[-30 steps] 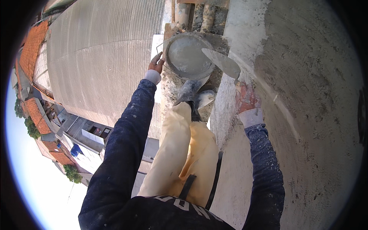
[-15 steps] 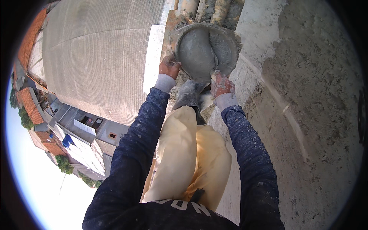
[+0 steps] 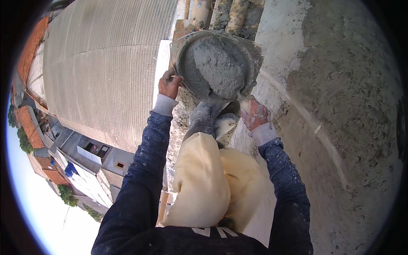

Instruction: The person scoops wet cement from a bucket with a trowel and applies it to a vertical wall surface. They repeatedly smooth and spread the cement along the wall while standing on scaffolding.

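A round bucket [image 3: 185, 80] holds wet grey mortar [image 3: 219, 63], heaped in a rough lump across its middle. At the bucket's left edge my left hand [image 3: 169, 85] is closed, its fingertips pinching the thin wire handle [image 3: 171, 53]. My right hand [image 3: 256, 114] grips the mortar-smeared handle of a trowel [image 3: 244, 101] at the near right rim. The trowel's blade cannot be made out against the mortar. My boot [image 3: 202, 117] stands just on the near side of the bucket.
To the right rises a wall [image 3: 340, 93], partly coated in rough grey mortar. Mortar-stained poles [image 3: 239, 17] lie beyond the bucket. On the left, a corrugated roof [image 3: 102, 63] lies below, beyond a pale ledge [image 3: 161, 59]; houses and trees show farther down.
The mortar's smooth surface has turned into a rough, raised lump. My right hand and the trowel handle have come nearer and to the right. Bucket and left hand appear farther left.
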Available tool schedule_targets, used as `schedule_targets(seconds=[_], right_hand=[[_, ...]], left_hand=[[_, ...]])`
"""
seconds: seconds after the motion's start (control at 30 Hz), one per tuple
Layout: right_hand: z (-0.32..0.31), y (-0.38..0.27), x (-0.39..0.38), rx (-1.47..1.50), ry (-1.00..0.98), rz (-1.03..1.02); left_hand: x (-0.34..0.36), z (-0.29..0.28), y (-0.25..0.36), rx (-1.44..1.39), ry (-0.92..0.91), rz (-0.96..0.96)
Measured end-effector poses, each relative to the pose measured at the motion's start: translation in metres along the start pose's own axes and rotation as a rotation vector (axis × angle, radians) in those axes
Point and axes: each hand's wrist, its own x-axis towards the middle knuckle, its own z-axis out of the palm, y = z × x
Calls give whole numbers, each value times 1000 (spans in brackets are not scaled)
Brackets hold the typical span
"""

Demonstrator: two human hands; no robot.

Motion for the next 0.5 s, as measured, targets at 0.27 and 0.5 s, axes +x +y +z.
schedule_targets(seconds=[0.27, 0.5], right_hand=[[-19, 5, 18, 136, -148, 49], [-31, 57, 22, 536, -17, 464]], left_hand=[[8, 9, -22, -206, 67, 116], [15, 40, -36, -381, 157, 78]])
